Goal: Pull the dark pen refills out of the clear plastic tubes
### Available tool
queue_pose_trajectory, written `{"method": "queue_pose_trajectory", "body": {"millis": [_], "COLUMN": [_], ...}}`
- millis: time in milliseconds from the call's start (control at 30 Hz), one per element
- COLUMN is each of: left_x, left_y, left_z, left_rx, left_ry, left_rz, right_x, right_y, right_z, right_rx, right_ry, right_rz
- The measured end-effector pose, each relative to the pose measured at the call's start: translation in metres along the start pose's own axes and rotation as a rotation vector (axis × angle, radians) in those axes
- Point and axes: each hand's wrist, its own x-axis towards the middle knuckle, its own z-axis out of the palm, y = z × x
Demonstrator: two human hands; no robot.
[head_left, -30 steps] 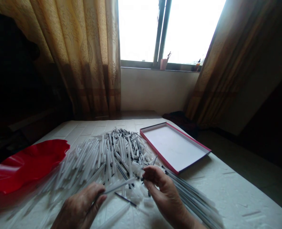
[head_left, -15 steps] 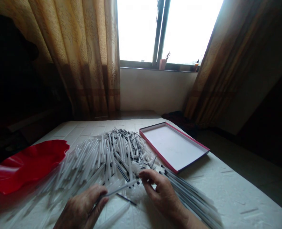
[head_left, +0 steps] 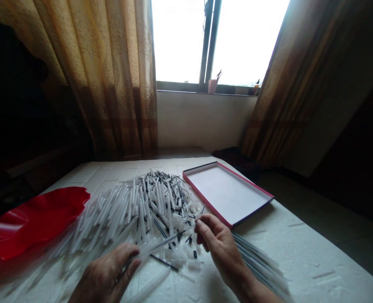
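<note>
Your left hand (head_left: 106, 275) sits low at the near edge of the table (head_left: 300, 252), fingers curled shut w/ thumb pinching the near end of a pen barrel (head_left: 158, 245). The barrel's long axis runs up and to the right, from your left fingertips toward your right hand (head_left: 219, 244), its dark far tip stopping just short of the right fingers.

The right hand is up and slightly beyond, fingers (head_left: 202, 222) pinched on a thin dark refill (head_left: 201, 211). It's small and a bit blurred, so I can't be sure it's a refill and not a stray from the pile. It points away and to the right, roughly in line w/ the barrel's axis. So the barrel's open end lies left of and nearer than your right fingertips; the right hand is the nearer one to that end.

The pile of white barrels (head_left: 136, 210) spreads across the middle of the table, beyond both hands, w/ dark-tipped pieces mixed in at the far side. A row of finished-looking pens (head_left: 256, 263) lies beside your right wrist. A red bowl (head_left: 31, 219) is to the left; the red-edged box lid (head_left: 227, 193) is to the right of the pile, apart from both hands.
</note>
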Motion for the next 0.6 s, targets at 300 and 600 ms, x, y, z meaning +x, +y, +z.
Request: {"method": "queue_pose_trajectory", "body": {"millis": [300, 600], "left_x": [-0.007, -0.01], "left_y": [-0.012, -0.013], "left_z": [-0.001, 0.0], "left_rx": [0.006, -0.036], "left_ry": [-0.026, -0.045], "left_rz": [-0.11, -0.158], "right_x": [0.006, 0.012], "right_y": [-0.018, -0.009], "right_z": [-0.011, -0.014], "right_rx": [0.343, 0.248], "right_ry": [0.346, 0.288], "right_rz": [-0.025, 0.049]}}
